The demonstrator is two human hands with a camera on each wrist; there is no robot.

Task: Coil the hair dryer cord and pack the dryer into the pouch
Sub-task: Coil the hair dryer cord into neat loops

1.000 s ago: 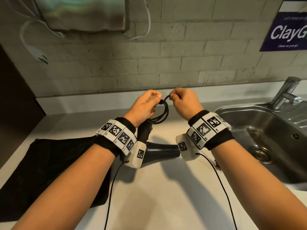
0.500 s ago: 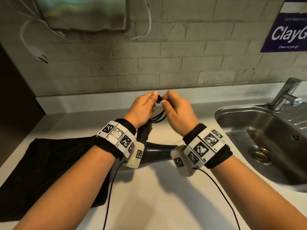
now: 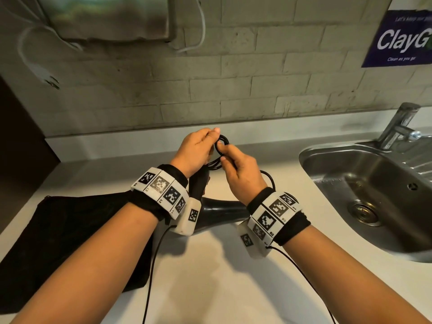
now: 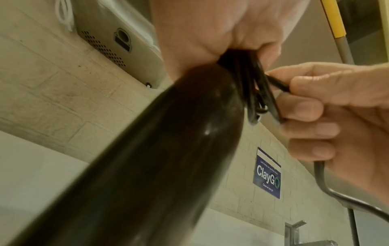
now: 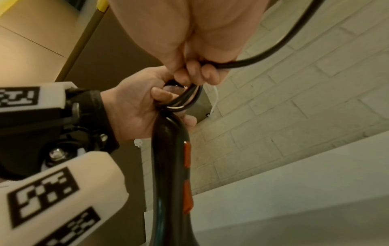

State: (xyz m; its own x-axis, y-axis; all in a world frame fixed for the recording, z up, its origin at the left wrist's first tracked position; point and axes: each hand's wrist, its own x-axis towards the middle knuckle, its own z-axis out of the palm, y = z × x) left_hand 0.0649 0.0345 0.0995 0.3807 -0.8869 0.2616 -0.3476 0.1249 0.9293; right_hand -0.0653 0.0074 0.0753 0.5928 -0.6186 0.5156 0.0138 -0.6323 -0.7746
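The black hair dryer [image 3: 219, 209] lies on the white counter, its handle [image 5: 170, 166] with orange switches pointing up toward my hands. My left hand [image 3: 196, 150] grips the bundle of coiled black cord [image 4: 250, 93] just above the handle's end. My right hand [image 3: 243, 171] pinches a strand of the cord [image 5: 263, 55] beside that bundle; a loose loop [image 3: 268, 177] trails off behind its wrist. The black pouch [image 3: 65, 237] lies flat on the counter at the left, partly under my left forearm.
A steel sink [image 3: 374, 190] with a tap [image 3: 399, 125] is set into the counter [image 3: 210, 277] at the right. A brick wall rises behind, with a wall-mounted dryer unit [image 3: 107, 17], a dangling white plug [image 3: 50, 80] and a blue ClayGo sign [image 3: 402, 40].
My right hand drew in from the right to the left hand, then dropped lower beside the bundle with a strand. A cord loop now shows above my left fingers.
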